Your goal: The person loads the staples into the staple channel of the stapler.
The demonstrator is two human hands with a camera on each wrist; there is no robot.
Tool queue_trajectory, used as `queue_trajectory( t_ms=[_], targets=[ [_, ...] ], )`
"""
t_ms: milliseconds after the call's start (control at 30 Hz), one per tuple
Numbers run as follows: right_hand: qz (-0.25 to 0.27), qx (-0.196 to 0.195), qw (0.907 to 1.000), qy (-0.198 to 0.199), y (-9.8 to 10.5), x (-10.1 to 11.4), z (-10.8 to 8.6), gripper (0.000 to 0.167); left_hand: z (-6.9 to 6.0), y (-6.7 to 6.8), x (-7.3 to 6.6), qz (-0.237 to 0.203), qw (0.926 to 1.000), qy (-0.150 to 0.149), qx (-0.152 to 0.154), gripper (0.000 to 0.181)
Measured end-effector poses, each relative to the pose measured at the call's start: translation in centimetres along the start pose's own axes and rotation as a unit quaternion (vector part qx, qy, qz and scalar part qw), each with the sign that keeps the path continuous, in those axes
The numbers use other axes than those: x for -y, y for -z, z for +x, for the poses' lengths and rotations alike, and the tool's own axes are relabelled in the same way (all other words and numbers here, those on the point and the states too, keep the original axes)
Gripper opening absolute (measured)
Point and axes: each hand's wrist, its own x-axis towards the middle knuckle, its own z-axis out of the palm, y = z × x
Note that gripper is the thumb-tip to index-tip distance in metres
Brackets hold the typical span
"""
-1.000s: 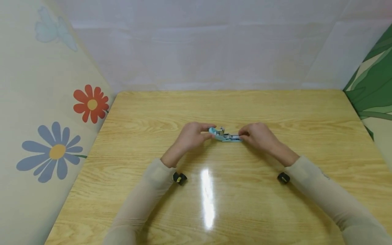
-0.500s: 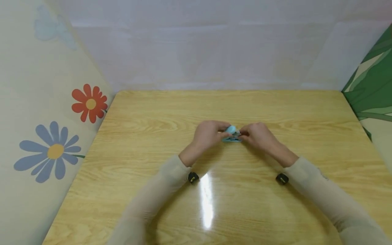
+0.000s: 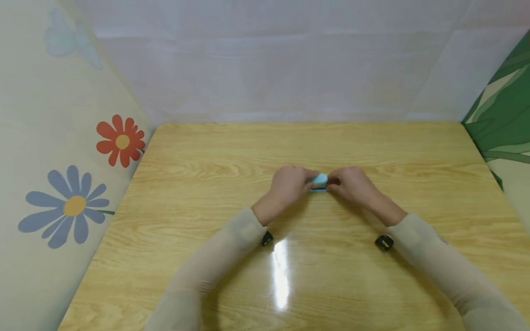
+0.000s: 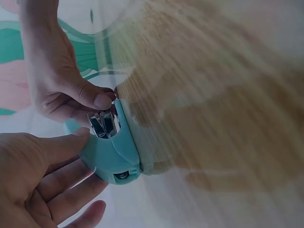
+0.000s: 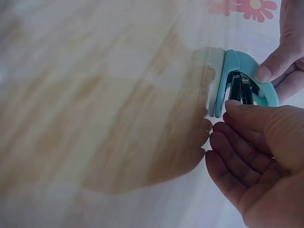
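A small teal stapler (image 3: pixel 319 180) with a metal inner rail stands on the wooden table (image 3: pixel 198 151), between both hands. My left hand (image 3: pixel 288 185) grips its rounded upper arm, with the thumb on one side and fingers on the other in the left wrist view. From the other end, my right hand (image 3: pixel 353 184) pinches the stapler's front with thumb and forefinger. In the right wrist view the metal rail (image 5: pixel 241 89) shows between the teal upper arm and the base (image 5: pixel 222 90). The right fingertips partly hide the front end.
Black wrist-worn devices (image 3: pixel 384 242) sit under both cuffs. A white sheet (image 3: pixel 256 69) hangs behind the table's far edge. Painted walls with a red flower (image 3: pixel 122 141) and green leaves (image 3: pixel 509 101) flank the sides. A bright reflection lies on the tabletop.
My left hand has moved right, swinging the stapler's upper arm from folded back to over the base. The metal parts are now mostly covered from above. The right hand has barely moved.
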Motion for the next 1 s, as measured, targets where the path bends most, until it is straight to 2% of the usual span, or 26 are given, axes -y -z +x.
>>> queue_trajectory(
  t_ms=[167,300,700,1000],
  targets=[
    [-0.013,-0.011,0.9999,0.0,-0.1,0.0,-0.1,0.012,0.2,0.1,-0.8,0.039,0.999,-0.021,0.007,0.024],
    [-0.017,-0.015,0.9997,0.004,-0.2,0.1,-0.2,0.012,0.2,0.3,-1.2,0.058,0.998,-0.021,0.016,0.015],
    [-0.007,-0.016,0.9998,0.008,-0.2,0.5,-0.2,0.014,0.4,1.1,-1.8,0.074,0.9959,-0.015,0.05,0.019],
    [-0.007,-0.014,0.9999,0.003,-0.4,0.5,0.0,0.013,0.4,0.8,-1.1,0.063,0.9968,-0.03,0.038,0.019]
  ],
)
